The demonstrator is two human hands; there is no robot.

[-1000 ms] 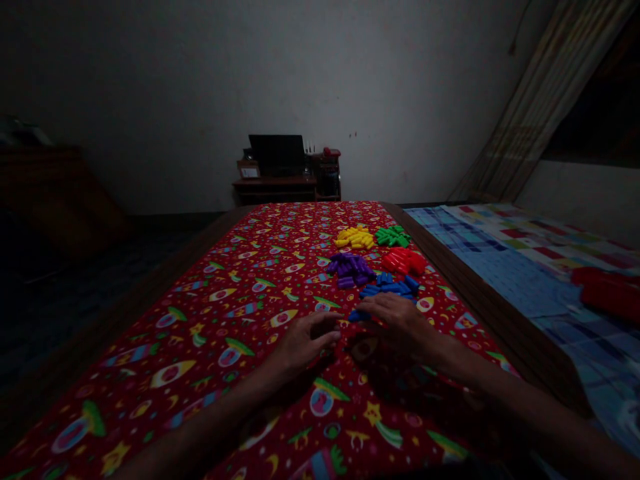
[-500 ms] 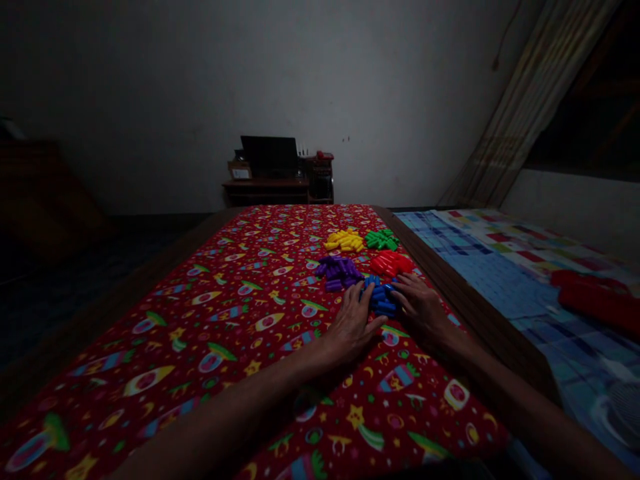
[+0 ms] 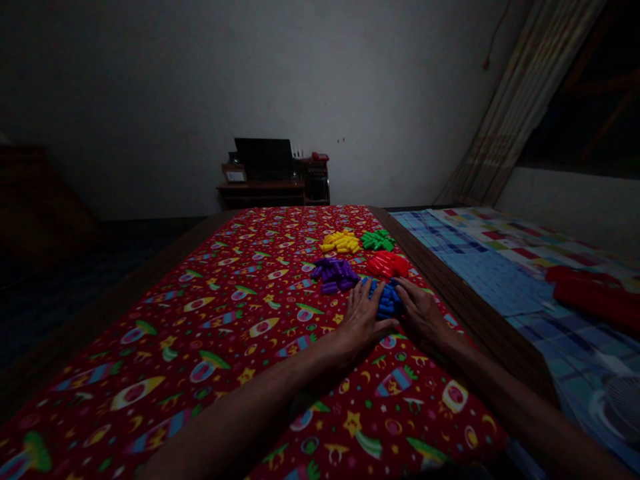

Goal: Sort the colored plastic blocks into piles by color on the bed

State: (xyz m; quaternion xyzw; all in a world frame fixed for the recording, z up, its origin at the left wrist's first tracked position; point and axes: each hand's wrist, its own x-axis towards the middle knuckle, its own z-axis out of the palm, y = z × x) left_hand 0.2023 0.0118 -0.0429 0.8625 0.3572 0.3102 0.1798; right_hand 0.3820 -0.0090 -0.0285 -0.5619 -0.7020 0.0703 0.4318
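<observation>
A small heap of blue plastic pieces [image 3: 387,300] lies on the red patterned cloth [image 3: 225,313]. My left hand [image 3: 363,319] lies flat against the heap's left side, fingers stretched out. My right hand [image 3: 419,308] lies flat against its right side, so the two hands cup the blue heap between them. Just beyond are a purple heap [image 3: 334,273] and a red heap [image 3: 387,264]. Farther back sit a yellow heap [image 3: 341,241] and a green heap [image 3: 377,240].
The cloth covers a long table with a dark wooden edge [image 3: 450,280] on the right. Beside it lies a blue checked bedspread [image 3: 510,267] with a red object [image 3: 595,297]. A low shelf with a dark screen [image 3: 273,175] stands at the far wall.
Both hands moved forward from the near cloth to the blue heap and closed in on its two sides, pushing the blue pieces into a tighter pile.
</observation>
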